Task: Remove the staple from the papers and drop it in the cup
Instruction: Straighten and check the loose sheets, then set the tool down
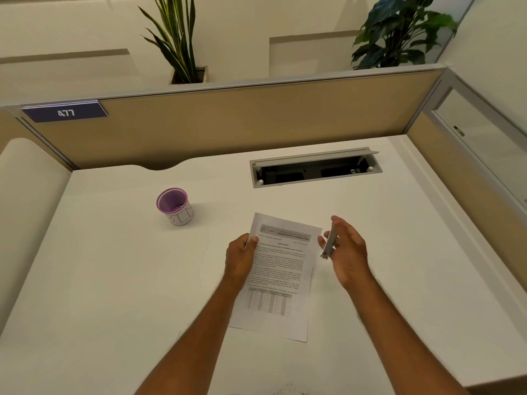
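Observation:
Printed papers (281, 275) lie on the white desk (114, 280), tilted slightly. My left hand (241, 259) grips their upper left edge, thumb on top near the corner. The staple itself is too small to make out. My right hand (346, 249) hovers just right of the papers, holding a slim grey metal tool (329, 243) upright between thumb and fingers. A purple-rimmed white cup (174, 206) stands to the upper left, well apart from both hands, with small bits inside.
An open cable tray slot (315, 168) is sunk into the desk behind the papers. A tan partition (242, 124) walls the back, another the right side. Plants stand beyond it.

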`<move>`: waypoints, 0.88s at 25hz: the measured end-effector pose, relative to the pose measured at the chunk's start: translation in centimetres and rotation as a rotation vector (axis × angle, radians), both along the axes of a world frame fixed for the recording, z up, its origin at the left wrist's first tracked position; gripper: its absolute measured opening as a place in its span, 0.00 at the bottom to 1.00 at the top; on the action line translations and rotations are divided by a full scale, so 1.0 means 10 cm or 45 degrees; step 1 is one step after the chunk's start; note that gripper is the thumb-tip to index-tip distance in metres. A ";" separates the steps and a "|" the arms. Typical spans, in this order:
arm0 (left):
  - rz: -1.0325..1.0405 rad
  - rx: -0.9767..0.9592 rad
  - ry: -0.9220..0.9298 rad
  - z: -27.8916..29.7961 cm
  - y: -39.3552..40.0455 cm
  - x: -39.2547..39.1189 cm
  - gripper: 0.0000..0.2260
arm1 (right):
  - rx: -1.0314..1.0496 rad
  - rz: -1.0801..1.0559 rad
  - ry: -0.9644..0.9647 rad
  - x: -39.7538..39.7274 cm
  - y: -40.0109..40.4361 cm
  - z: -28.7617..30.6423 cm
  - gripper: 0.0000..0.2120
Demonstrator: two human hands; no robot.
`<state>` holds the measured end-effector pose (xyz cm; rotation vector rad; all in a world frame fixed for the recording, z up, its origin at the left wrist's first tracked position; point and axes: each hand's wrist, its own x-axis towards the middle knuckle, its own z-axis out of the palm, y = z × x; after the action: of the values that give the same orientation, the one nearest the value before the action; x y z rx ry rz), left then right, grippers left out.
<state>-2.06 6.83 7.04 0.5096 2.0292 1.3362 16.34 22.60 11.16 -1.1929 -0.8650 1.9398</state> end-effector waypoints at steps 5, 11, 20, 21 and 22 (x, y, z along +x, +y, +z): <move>-0.065 0.034 0.019 0.03 0.05 -0.03 0.15 | -0.067 0.292 0.051 -0.36 -0.05 0.37 0.14; -0.095 0.058 0.081 0.00 0.04 -0.05 0.14 | 1.017 0.688 -0.737 -0.67 -0.12 0.43 0.22; -0.120 0.104 0.166 -0.01 0.01 -0.08 0.12 | 1.592 1.188 -1.093 -0.89 0.10 0.40 0.23; -0.126 0.116 0.174 -0.01 0.01 -0.07 0.11 | 1.600 1.219 -1.083 -0.90 0.09 0.40 0.23; -0.131 0.124 0.184 0.00 0.01 -0.07 0.10 | 1.604 1.244 -1.078 -0.91 0.09 0.40 0.22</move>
<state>-2.74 6.93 7.08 0.7648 2.0293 1.3754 7.23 23.51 15.16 -0.7078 -2.9002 0.7983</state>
